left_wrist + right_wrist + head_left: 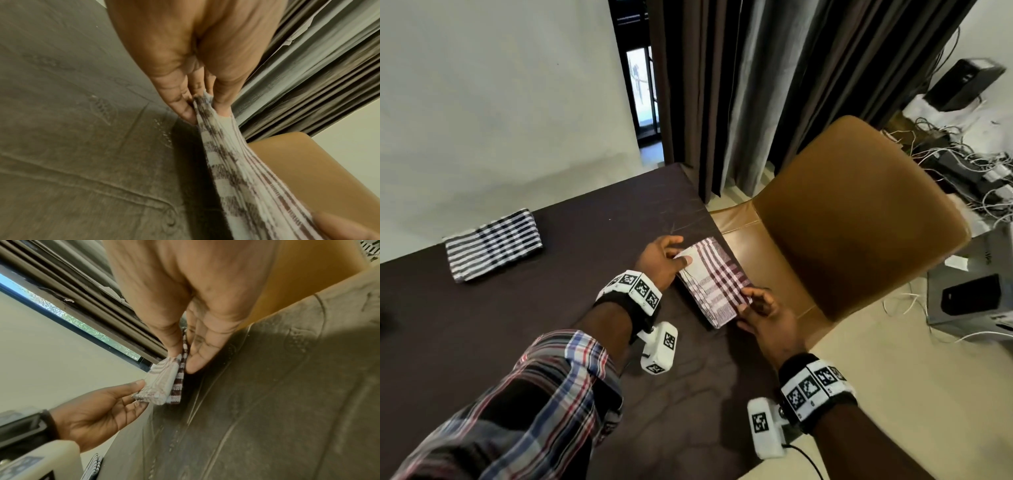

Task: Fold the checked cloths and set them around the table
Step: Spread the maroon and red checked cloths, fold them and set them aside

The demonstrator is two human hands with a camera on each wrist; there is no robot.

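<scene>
A folded maroon-and-white checked cloth (pixel 714 281) lies along the right edge of the dark brown table (pixel 585 222). My left hand (pixel 681 251) pinches its far corner between thumb and fingers (pixel 185 112). My right hand (pixel 743 301) pinches the near end, thumb on top. In the right wrist view the cloth (pixel 162 386) hangs between both hands, just above the tabletop, and its folded layers show at the end. In the left wrist view the cloth (pixel 236 170) stretches away towards the right hand. A second cloth (pixel 494 245), black-and-white checked, sits folded at the table's far left.
A tan leather chair (pixel 852 212) stands close against the table's right edge, right beside the cloth. Dark curtains (pixel 722 85) hang behind the table's far corner. Cables and black boxes (pixel 962 164) clutter the floor at the right. A white wall runs along the far side.
</scene>
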